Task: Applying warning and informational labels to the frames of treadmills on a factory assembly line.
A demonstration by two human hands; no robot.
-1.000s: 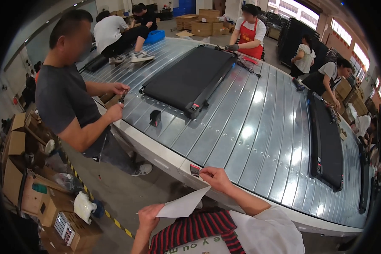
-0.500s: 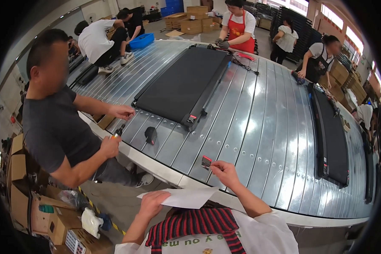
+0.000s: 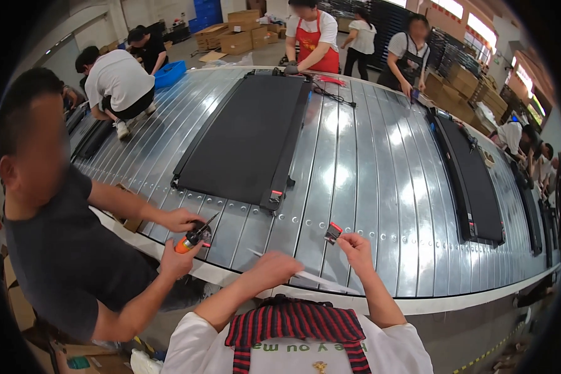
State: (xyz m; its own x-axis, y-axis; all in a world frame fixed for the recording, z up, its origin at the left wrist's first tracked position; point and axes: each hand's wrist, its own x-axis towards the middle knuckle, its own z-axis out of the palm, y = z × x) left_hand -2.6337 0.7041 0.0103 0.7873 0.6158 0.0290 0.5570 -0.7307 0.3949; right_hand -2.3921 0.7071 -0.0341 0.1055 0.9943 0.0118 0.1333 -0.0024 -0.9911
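Between the thumb and fingers of my right hand [image 3: 356,250], a small red-and-black label [image 3: 333,232] is pinched by its edge above the metal slats. My left hand [image 3: 274,268] is closed on a white sheet of paper [image 3: 324,282], seen almost edge-on over the table's near edge. Ahead and to the left lies a flat black treadmill deck [image 3: 234,137]. A similar red-and-black label [image 3: 275,196] is on its near right corner. Neither of my hands touches the deck.
At my left a co-worker holds an orange power screwdriver [image 3: 186,244] and a small black part [image 3: 201,230]. More black decks [image 3: 470,177] lie to the right on the slatted metal table [image 3: 355,187]. A co-worker in a red apron [image 3: 318,42] handles the first deck's far end.
My view has turned rightward. My left hand has reached forward and right with the paper, which has tilted edge-on. The co-worker at left has picked the small black part up off the table.
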